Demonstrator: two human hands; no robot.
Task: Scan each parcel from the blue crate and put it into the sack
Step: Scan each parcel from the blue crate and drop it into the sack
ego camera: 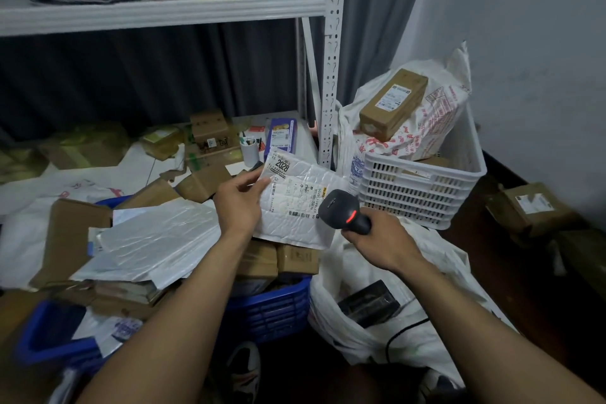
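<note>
Grey curtains point(131, 75) hang behind a white metal shelf point(164, 10) in the head view. Lower down, the left hand point(241, 203) pinches a white padded parcel point(295, 203) by its left edge (label facing up), above the full blue crate point(272, 308). The right hand point(380, 239) is wrapped around a black scanner point(344, 210), its red light glowing, at the parcel's right edge. A white sack point(347, 334) lies open under this hand.

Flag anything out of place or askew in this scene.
The blue crate is overfilled: flat parcels overhang its rim, tilted. A brown box perches askew on the bag in the white crate. Boxes lie on the floor by the wall.
</note>
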